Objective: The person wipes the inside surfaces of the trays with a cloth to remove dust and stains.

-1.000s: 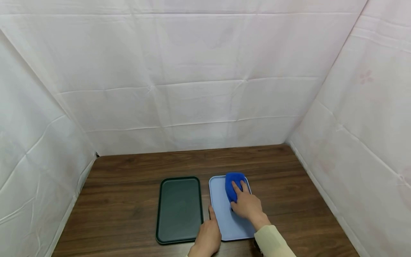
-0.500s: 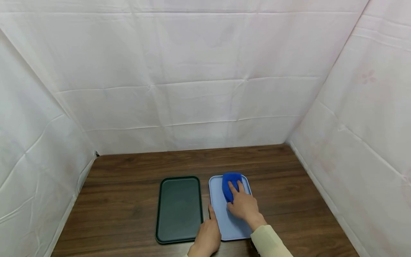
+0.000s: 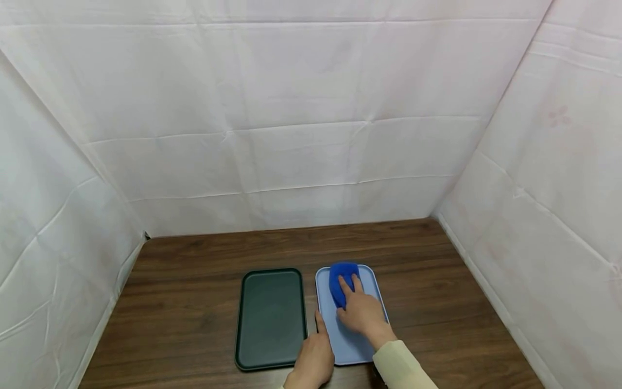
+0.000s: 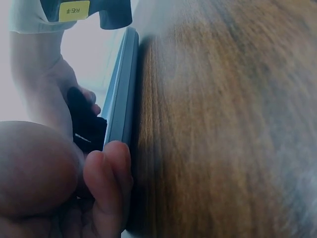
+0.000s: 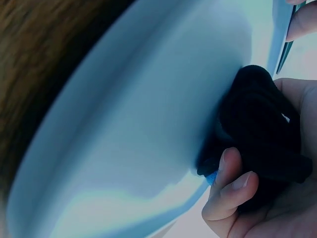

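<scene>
Possibly, the light-blue tray (image 3: 343, 339) could skid if the left hand (image 3: 313, 357) (index straight at its edge, grip unclear) lifts while the right hand (image 3: 363, 313), clutching the blue cloth (image 3: 336, 286) on the tray, pushes.

The blue cloth (image 3: 340, 269) looks like soft, matt fabric, and it lies against a light-blue tray (image 3: 347, 346) of what seems to be smooth plastic, pale sheen showing across its face in the right wrist view. The dark green tray (image 3: 272, 319) also looks like smooth plastic, with only a dull satin finish. Both sit on a counter (image 3: 194, 302) with a brown wood-grain surface, low in gloss, while the surrounding white sheets (image 3: 291, 97) are matt, creased fabric.
</scene>
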Demonstrator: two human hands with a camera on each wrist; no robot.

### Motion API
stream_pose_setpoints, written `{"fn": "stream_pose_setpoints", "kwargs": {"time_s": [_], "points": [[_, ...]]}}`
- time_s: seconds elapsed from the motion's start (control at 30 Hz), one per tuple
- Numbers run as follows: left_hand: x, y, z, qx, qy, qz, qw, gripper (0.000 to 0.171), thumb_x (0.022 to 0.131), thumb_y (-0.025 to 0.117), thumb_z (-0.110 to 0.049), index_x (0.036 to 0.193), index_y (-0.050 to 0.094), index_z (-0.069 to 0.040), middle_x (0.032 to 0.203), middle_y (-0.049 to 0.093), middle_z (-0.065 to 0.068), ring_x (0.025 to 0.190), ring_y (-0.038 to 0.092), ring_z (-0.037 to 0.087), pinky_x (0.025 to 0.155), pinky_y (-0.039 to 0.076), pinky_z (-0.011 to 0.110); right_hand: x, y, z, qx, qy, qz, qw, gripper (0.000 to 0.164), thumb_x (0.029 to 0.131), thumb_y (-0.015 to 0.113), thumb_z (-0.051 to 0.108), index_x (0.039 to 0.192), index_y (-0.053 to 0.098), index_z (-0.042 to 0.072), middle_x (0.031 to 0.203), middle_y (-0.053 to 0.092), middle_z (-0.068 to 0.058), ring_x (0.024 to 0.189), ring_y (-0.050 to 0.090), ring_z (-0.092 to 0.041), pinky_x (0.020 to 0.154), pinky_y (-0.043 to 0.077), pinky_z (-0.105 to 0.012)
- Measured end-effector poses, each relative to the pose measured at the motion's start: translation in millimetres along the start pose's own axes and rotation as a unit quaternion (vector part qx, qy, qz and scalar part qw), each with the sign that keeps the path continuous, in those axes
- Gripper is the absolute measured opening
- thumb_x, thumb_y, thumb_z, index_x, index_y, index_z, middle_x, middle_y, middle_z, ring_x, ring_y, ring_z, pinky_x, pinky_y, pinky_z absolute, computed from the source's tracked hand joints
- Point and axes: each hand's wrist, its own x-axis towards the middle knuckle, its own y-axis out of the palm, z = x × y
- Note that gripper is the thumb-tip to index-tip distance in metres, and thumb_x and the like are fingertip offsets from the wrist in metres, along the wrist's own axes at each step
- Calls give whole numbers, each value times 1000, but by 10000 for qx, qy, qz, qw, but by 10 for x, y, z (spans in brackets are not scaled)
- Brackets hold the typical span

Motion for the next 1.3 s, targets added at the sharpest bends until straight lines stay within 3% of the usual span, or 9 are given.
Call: {"fn": "stream_pose_setpoints", "kwargs": {"time_s": [0.7, 1.3], "points": [[-5, 0, 2, -39, 99, -25, 9999, 76, 92, 62, 5, 156, 22, 17, 56, 55, 9, 46, 55, 22, 47, 48, 38, -16, 39, 158, 76, -73, 117, 9999, 80, 93, 74, 36, 162, 38, 20, 167, 31, -23, 52, 52, -20, 51, 45, -37], [35, -8, 9, -179, -116, 283, 9994, 75, 94, 60, 5, 158, 21, 15, 56, 54, 9, 46, 55, 23, 49, 49, 40, -11, 79, 254, 56, -208, 263, 9994, 81, 95, 71, 39, 164, 33, 20, 168, 28, -23, 60, 57, -24, 56, 49, -43]]}}
